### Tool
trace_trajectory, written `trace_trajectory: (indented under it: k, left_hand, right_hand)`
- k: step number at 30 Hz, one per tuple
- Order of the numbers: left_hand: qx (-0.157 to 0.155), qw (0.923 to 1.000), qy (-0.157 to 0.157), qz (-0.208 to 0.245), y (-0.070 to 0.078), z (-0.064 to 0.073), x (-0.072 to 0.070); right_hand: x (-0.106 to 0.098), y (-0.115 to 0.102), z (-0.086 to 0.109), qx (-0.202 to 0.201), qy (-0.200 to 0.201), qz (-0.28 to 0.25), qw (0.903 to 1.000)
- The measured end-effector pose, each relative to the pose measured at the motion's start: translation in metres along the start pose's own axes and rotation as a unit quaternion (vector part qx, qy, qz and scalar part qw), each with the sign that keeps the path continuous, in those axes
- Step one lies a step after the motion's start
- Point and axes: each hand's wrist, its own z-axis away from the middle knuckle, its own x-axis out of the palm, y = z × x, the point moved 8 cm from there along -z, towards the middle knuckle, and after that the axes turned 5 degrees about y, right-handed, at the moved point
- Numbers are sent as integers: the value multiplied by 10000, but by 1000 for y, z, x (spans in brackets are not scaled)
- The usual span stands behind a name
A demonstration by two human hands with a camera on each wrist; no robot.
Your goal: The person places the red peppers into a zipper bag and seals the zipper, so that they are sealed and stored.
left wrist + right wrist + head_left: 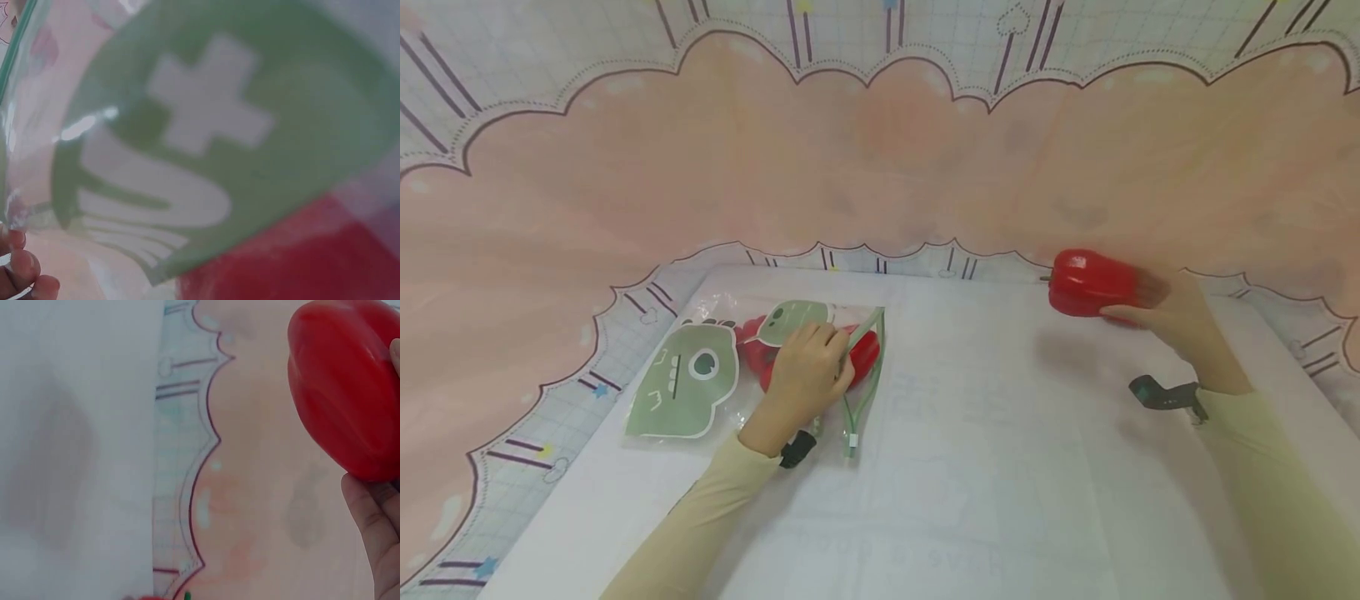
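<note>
A glossy red bell pepper (1092,283) is held above the far right part of the white table by my right hand (1180,321), its stem pointing left. The right wrist view shows the pepper (347,387) close up, with fingers around its end. At the left lies a clear zip bag (685,383) printed with green cartoon dinosaur shapes, with red contents (867,357) inside. My left hand (808,371) grips the bag near its green-edged mouth. Fingertips (25,265) curl at the bag's edge in the left wrist view. The hand hides part of the contents.
A white sheet (985,467) covers the table. Behind it hangs peach cloth (850,167) with a scalloped, patterned border. The bag's white zip slider (853,441) lies toward the front. Dark wrist cameras (1161,393) sit at both wrists.
</note>
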Motion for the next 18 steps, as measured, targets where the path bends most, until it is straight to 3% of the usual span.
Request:
trace_trajectory:
  k: [10, 18]
  left_hand:
    - [-50, 9999, -53, 76, 0, 0, 0]
    - [-35, 10000, 8, 60, 0, 0, 0]
  right_hand:
    - [45, -41, -7, -709, -402, -252, 9964]
    - [84, -57, -8, -613, -903, -371, 9933]
